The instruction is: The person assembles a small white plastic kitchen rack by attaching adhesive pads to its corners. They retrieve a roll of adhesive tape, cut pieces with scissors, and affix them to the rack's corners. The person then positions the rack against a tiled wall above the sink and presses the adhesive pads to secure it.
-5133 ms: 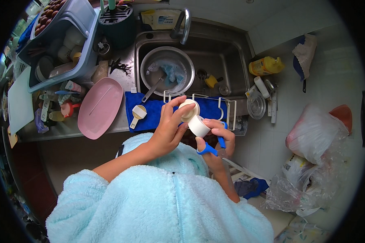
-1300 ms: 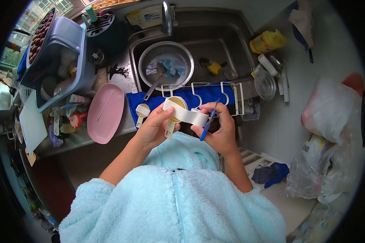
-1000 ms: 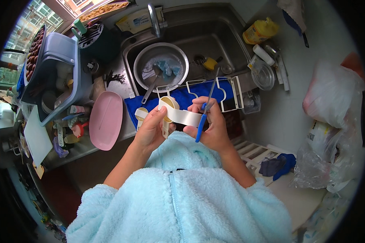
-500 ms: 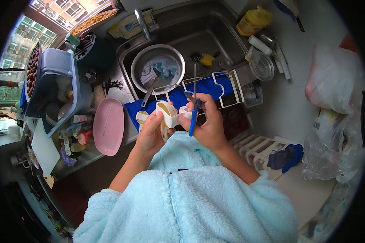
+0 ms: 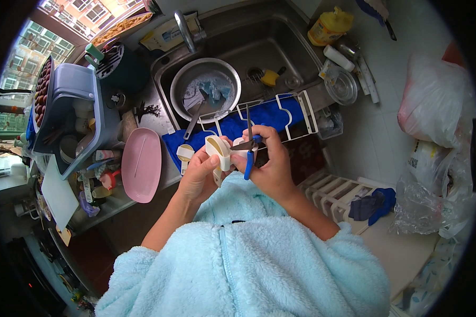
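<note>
Above my lap, my left hand (image 5: 194,177) is closed around a cream plastic piece with an oval ring-like top (image 5: 215,146). A band of white tape (image 5: 226,158) wraps around this piece and stretches toward my right hand (image 5: 274,171). Blue-handled scissors (image 5: 249,165) are in the fingers of my right hand. Their blades stand apart, one pointing up and the other left across the tape. A white tape roll (image 5: 239,142) shows partly behind the blades, mostly hidden by my fingers. A similar cream ring piece (image 5: 185,153) sits just left of my left hand.
Ahead is a steel sink (image 5: 269,39) with a metal basin (image 5: 232,100) holding a cloth and a knife-like utensil. A white wire rack (image 5: 311,113) and blue cloth (image 5: 267,113) line its front. A pink tray (image 5: 141,174) lies left; plastic bags (image 5: 433,105) hang right.
The scissors have turned and their blades have spread, one now lying across the tape. My left hand has tilted the cream piece slightly.
</note>
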`<state>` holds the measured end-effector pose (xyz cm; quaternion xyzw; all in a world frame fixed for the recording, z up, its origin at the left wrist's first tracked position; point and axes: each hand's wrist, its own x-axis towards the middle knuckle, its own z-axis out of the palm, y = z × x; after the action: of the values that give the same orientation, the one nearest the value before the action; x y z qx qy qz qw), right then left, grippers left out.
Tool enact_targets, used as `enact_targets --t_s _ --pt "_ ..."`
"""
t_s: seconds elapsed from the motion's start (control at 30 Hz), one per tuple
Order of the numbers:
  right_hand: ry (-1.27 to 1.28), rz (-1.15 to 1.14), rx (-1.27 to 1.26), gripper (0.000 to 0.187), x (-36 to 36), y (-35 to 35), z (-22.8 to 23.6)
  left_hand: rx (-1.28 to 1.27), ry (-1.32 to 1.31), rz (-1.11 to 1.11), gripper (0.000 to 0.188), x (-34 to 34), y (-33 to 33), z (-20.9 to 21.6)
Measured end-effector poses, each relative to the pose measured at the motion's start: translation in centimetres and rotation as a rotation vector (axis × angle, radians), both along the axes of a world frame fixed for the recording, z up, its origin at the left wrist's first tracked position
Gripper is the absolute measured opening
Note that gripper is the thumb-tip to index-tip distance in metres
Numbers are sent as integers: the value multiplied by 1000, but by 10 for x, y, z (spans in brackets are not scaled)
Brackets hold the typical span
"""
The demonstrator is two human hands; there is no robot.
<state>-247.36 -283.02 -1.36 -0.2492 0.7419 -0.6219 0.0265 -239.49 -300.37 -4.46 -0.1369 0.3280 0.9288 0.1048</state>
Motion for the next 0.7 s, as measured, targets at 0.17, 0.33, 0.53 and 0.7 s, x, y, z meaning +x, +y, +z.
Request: enact_targets --t_s 0.17,0.33,0.53,0.7 --pt "-137 90 35 56 -2 2 -5 117 -62 -36 59 3 4 3" --pt "-1 37 9 67 -4 5 -10 353 -28 33 48 1 6 -2" --pt "-404 243 -131 68 13 30 7 652 98 217 40 -13 2 -5" --pt "-581 516 309 52 32 33 18 648 152 278 41 -21 -4 1"
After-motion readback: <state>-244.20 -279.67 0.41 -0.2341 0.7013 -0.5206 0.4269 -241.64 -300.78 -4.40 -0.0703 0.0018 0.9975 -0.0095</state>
